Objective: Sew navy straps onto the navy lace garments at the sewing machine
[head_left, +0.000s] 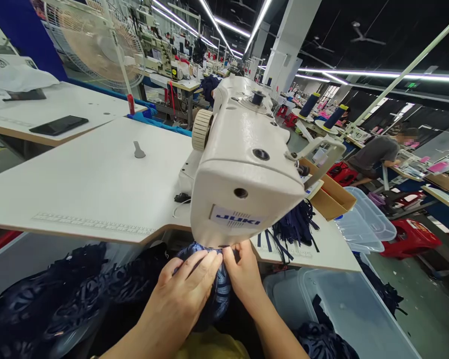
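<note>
At the sewing machine [247, 164], a shiny navy blue fabric piece [221, 294] hangs over the table's front edge, its upper part under the machine head. My left hand [190, 279] is closed over the fabric from the left, fingers together and bent across it. From the right, my right hand [245, 274] pinches the fabric's edge between thumb and fingers. Both hands sit close together just below the machine head, which hides the needle and presser foot. To the right lies a bundle of navy strips [297, 224].
A grey metal piece [138, 150] lies on the white table [97, 184]. Navy fabric heaps [41, 299] fill a bin at left. Clear plastic bins [351, 299] and a cardboard box [331, 194] stand at right. A phone [59, 125] rests on the neighbouring table; a person [376, 154] works farther off.
</note>
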{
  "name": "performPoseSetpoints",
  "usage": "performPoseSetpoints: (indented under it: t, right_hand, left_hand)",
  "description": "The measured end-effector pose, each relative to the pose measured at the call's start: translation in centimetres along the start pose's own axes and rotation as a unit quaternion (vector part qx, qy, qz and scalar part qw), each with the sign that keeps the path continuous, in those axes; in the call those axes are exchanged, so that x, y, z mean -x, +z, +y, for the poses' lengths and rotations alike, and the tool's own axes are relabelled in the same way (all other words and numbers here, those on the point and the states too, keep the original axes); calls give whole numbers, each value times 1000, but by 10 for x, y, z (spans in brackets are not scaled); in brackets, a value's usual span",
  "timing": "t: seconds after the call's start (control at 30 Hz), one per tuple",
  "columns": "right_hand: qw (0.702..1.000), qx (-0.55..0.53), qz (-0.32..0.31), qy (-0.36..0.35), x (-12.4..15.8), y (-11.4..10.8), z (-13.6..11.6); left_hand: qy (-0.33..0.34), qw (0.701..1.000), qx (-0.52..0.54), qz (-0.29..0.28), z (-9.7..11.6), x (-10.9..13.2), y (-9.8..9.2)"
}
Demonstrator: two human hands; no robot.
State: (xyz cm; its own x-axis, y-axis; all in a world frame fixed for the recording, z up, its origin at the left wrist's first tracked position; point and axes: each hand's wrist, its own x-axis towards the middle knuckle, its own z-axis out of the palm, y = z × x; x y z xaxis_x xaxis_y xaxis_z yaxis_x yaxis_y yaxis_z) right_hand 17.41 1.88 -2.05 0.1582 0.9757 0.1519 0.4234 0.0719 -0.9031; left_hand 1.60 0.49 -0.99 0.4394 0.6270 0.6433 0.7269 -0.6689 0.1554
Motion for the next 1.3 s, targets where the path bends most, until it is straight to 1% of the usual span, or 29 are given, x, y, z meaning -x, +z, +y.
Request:
performPoseSetpoints:
  t: [0.23,0.4,0.53,0.63,0.73,0.8,0.87,0.9,0.97,1.07,1.13,1.17,1.2,1.23,1.3]
  right_hand:
    - [1000,25,10,-5,-2,1,1]
    - [1000,24,10,-11,-2,2,2]
    - [1000,-8,-14,-21,-4,-1,9]
    - [998,1,-53,-23,-4,-13,18]
    - [991,69,-104,-53,-3,-33,29]
    - [982,108,-138,-68,-2,-47,37]
    - [977,136,-147,-73,0,-59,45]
    - [975,152,-144,-79,1,-63,49]
    - [967,191,-121,-115,3,-69,56]
    - [943,280,-54,-173,4,-75,63]
    - [923,340,-11,-181,4,-79,65]
    - [916,359,-2,-178,5,-82,66]
    - [915,365,-2,-174,6,-85,66]
    - [920,356,-12,-167,7,-88,67]
    - [940,309,-37,-138,9,-93,69]
  left_hand:
    - [-5,999,-35,22,4,3,6]
    - [2,999,-47,11,4,6,8]
    - [13,998,-55,4,4,6,7]
    - [19,998,-61,2,3,5,6]
    - [40,997,-65,15,1,2,4]
    - [63,995,-74,9,-1,-2,0]
    - [78,993,-83,4,-2,-6,-4]
    - [80,993,-85,6,-2,-7,-6]
    - [76,994,-77,11,-2,-9,-9]
    - [78,995,-63,-7,0,-7,-9]
    - [70,996,-58,-11,3,-3,-6]
    - [63,996,-57,-11,4,-1,-4]
    - [57,997,-56,-11,5,1,-2]
    - [51,997,-56,-14,7,3,0]
    - [49,997,-58,-24,9,5,2]
